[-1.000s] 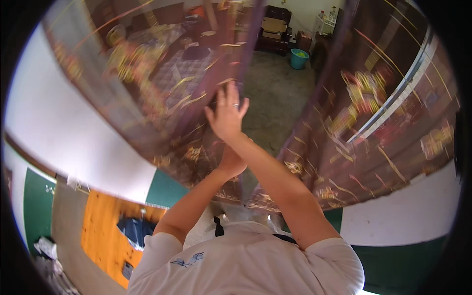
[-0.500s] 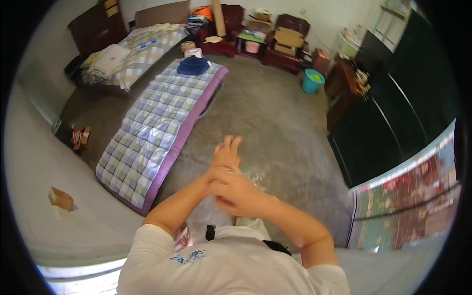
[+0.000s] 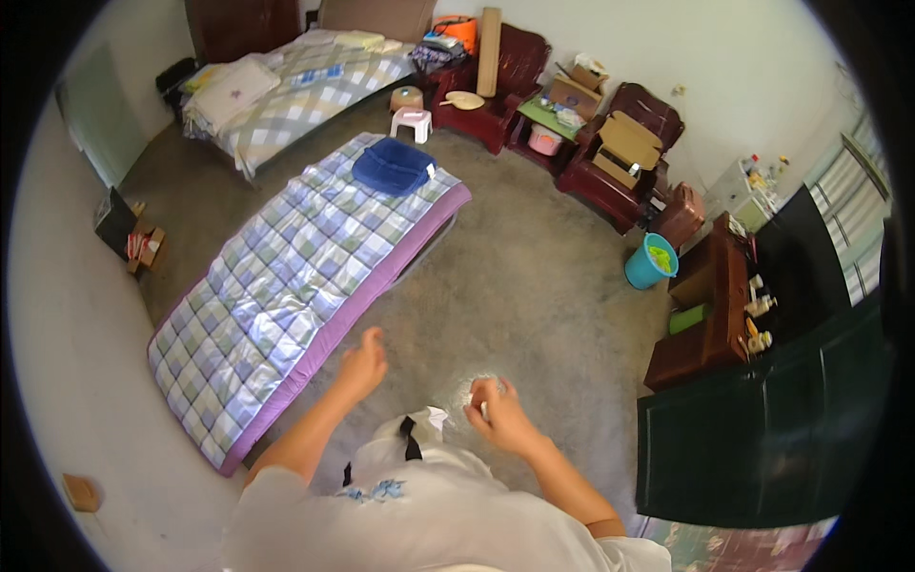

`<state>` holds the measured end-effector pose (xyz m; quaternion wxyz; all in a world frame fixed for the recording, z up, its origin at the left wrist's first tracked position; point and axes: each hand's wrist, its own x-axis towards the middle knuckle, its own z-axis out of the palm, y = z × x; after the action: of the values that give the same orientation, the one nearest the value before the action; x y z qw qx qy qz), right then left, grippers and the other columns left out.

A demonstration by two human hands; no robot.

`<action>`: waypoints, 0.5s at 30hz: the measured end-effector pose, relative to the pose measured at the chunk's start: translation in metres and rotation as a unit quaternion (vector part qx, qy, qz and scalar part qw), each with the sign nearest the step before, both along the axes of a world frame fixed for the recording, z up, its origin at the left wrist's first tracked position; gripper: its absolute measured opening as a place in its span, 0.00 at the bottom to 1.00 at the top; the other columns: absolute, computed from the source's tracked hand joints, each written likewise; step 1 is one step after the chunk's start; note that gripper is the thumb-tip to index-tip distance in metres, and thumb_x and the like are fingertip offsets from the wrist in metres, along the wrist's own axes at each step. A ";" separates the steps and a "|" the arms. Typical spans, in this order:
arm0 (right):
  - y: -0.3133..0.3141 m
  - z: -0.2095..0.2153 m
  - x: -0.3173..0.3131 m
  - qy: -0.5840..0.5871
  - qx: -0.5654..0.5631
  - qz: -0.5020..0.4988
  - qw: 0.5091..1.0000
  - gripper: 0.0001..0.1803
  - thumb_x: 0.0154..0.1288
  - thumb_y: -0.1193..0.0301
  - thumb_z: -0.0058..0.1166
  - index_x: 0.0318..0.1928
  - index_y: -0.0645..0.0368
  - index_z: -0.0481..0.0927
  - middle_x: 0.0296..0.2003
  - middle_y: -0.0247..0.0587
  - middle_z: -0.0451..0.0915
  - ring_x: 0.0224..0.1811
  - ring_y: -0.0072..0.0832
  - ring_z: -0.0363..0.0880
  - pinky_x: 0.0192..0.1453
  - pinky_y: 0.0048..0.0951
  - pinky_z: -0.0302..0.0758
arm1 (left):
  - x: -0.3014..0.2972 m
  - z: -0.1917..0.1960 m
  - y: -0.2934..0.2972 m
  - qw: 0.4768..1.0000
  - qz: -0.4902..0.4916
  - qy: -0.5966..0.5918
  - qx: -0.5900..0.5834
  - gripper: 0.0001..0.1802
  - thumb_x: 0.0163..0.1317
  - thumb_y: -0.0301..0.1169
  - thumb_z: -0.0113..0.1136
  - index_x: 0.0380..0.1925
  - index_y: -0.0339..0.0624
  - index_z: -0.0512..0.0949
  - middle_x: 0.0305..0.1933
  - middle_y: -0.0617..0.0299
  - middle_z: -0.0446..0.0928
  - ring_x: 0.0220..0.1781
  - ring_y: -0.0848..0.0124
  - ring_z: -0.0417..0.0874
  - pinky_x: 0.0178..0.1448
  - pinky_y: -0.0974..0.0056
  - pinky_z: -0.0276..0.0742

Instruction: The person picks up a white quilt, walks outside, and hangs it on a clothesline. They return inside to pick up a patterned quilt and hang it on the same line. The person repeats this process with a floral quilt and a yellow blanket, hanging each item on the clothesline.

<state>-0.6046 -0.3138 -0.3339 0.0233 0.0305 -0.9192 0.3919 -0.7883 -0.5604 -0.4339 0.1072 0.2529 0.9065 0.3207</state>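
Observation:
My left hand [image 3: 364, 368] hangs in the air near the purple side of a quilted, checked mattress [image 3: 305, 257]. Its fingers are loosely bent, slightly blurred, with nothing seen in them. Over the grey floor, my right hand [image 3: 499, 417] is half curled, thumb and fingers apart, holding nothing visible. The two hands are apart from each other. A folded dark blue cloth or cushion [image 3: 393, 168] rests on the far end of the mattress.
Beyond the mattress stand a made bed [image 3: 315, 91], a small white stool [image 3: 412, 122] and dark red wooden chairs [image 3: 515, 71]. To the right are a turquoise bucket [image 3: 648, 263], a brown cabinet [image 3: 701, 315] and a dark green door-like panel [image 3: 743, 429].
My hands, crossed and touching at the wrists before, have come apart, left hand to the left and right hand to the right. The view has turned, bringing the mattress nearer.

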 end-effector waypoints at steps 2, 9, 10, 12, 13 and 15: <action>0.051 0.022 -0.040 -0.015 -0.012 -0.047 0.999 0.17 0.66 0.71 0.56 0.50 0.59 0.64 0.33 0.44 0.79 0.39 0.45 0.79 0.70 0.59 0.56 | -0.044 0.036 0.096 0.997 -0.041 -0.017 0.062 0.33 0.57 0.23 0.57 0.62 0.44 0.58 0.42 0.55 0.79 0.43 0.53 0.83 0.55 0.47 0.71; 0.251 0.025 -0.198 0.038 0.075 -0.135 0.987 0.10 0.56 0.70 0.65 0.35 0.55 0.75 0.51 0.48 0.67 0.58 0.50 0.61 0.63 0.46 0.58 | -0.191 0.092 0.342 0.968 -0.175 0.138 0.120 0.19 0.51 0.19 0.57 0.43 0.53 0.74 0.58 0.54 0.65 0.67 0.48 0.60 0.72 0.41 0.54; 0.279 0.017 -0.226 0.046 0.078 -0.125 0.988 0.11 0.56 0.70 0.65 0.36 0.55 0.75 0.50 0.47 0.67 0.58 0.49 0.62 0.64 0.47 0.58 | -0.219 0.085 0.369 0.962 -0.185 0.160 0.124 0.18 0.51 0.18 0.56 0.39 0.54 0.75 0.57 0.55 0.65 0.67 0.48 0.58 0.73 0.40 0.52; 0.341 0.007 -0.288 0.064 0.087 -0.096 0.989 0.14 0.55 0.69 0.65 0.38 0.56 0.74 0.50 0.47 0.68 0.59 0.47 0.63 0.64 0.48 0.57 | -0.267 0.065 0.418 0.963 -0.183 0.168 0.109 0.16 0.50 0.17 0.56 0.35 0.53 0.75 0.56 0.56 0.64 0.67 0.47 0.56 0.74 0.39 0.48; 0.370 0.005 -0.316 0.046 0.078 -0.077 0.993 0.15 0.56 0.68 0.65 0.41 0.56 0.73 0.48 0.47 0.69 0.56 0.45 0.66 0.62 0.47 0.60 | -0.289 0.045 0.434 0.969 -0.171 0.153 0.090 0.15 0.50 0.17 0.55 0.33 0.53 0.75 0.55 0.56 0.64 0.66 0.47 0.57 0.75 0.39 0.47; 0.415 0.002 -0.378 0.027 0.045 -0.040 0.998 0.19 0.58 0.68 0.65 0.45 0.57 0.70 0.45 0.46 0.70 0.50 0.41 0.72 0.57 0.44 0.67 | -0.342 0.028 0.457 0.983 -0.139 0.114 0.035 0.15 0.52 0.17 0.54 0.36 0.52 0.74 0.54 0.55 0.65 0.67 0.50 0.58 0.75 0.37 0.43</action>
<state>-0.9829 0.1008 -0.3315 0.0619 0.0051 -0.9355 0.3479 -1.1302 -0.1033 -0.4061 0.0382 0.4145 0.8572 0.3032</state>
